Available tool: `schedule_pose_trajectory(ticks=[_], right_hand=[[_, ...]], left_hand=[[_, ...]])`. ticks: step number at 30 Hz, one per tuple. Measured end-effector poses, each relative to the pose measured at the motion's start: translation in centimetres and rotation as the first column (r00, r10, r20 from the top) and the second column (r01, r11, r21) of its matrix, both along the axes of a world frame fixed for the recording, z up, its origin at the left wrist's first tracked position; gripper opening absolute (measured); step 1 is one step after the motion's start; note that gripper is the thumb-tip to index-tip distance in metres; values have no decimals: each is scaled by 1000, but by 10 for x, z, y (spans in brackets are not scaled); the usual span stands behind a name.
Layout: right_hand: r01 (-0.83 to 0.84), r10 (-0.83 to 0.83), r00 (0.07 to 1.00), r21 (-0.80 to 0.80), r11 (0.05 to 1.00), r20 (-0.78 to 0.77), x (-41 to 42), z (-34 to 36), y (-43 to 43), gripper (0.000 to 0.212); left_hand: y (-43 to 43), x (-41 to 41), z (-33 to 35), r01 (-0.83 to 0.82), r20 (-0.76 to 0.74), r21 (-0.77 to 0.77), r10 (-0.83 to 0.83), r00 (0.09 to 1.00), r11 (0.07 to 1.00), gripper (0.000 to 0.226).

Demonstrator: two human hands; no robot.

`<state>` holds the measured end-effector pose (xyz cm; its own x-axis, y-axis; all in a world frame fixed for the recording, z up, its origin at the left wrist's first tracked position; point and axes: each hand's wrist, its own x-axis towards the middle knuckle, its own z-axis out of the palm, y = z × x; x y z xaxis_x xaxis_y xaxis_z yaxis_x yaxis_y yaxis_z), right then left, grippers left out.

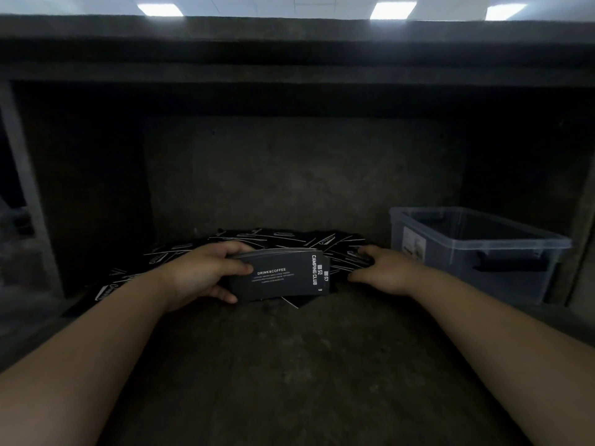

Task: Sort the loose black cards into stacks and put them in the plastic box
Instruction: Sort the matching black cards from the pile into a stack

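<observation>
Card sorting beside plastic box (450, 272)
Gripping stack (280, 280) with left hand (203, 272) fingers (240, 268); touching loose cards (257, 240) with right hand (386, 272), pinch unclear.

Indoor workroom, office-type or light-industrial: white grid ceiling tiles (273, 3) with square recessed panel lights (392, 10) overhead. Dim workstation below, a dark grey felt-covered desk (289, 365) with a tall matching back panel (306, 172). Clear plastic storage box (450, 272) stands at the right.
</observation>
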<state>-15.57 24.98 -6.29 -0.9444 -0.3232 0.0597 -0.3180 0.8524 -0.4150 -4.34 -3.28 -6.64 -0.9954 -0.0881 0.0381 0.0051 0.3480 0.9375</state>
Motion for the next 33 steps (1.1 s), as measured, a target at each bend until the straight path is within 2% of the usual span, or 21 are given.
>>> schedule_pose_trajectory(ticks=[4,8,10,13,15,18,21,23,24,26,28,29,30,31,33], right_hand=[[-19,19,997,-10,1000,-75,0,4,1,65],[-29,34,982,29,999,-183,5,12,4,41],[-42,24,958,-59,997,-285,8,17,6,27],[-166,33,902,-273,948,-431,8,23,5,11],[-255,48,898,-427,867,-438,10,25,4,7],[-337,136,937,-724,601,-323,19,29,-2,15],[-366,172,931,-834,413,-323,26,32,-6,22],[-363,190,930,-856,369,-313,27,33,-7,21],[-359,205,932,-841,404,-299,28,32,-8,20],[-347,249,937,-718,604,-244,25,28,-7,16],[-307,282,951,-451,838,-124,19,20,-6,7],[-283,276,959,-312,907,-67,16,15,-6,4],[-250,251,968,-229,941,-25,13,13,-5,6],[-217,223,975,-221,951,2,10,12,-5,10],[-164,185,982,-360,918,25,10,15,-5,25]], left_hand=[[-2,0,-1,6,3,1,-6,1000,1000,22],[-1,0,-1,13,4,4,-13,1000,1000,22],[0,0,0,8,1,11,-8,1000,1000,22],[0,1,0,8,0,14,-8,1000,1000,22],[0,1,1,7,-1,23,-7,1000,1000,22],[0,2,1,11,-2,32,-10,1000,999,23],[0,2,1,2,0,32,-2,1000,999,24],[0,1,1,-1,5,31,0,1000,1000,24],[-1,1,1,1,7,32,-1,1000,999,24],[0,2,2,3,10,33,-3,1000,999,23],[0,2,3,3,8,33,-3,1000,999,23],[0,2,3,3,9,32,-3,1000,999,23],[0,2,3,3,10,30,-4,1000,1000,22],[0,2,3,6,13,29,-6,1000,1000,22],[1,3,3,8,16,35,-9,1000,999,22]])
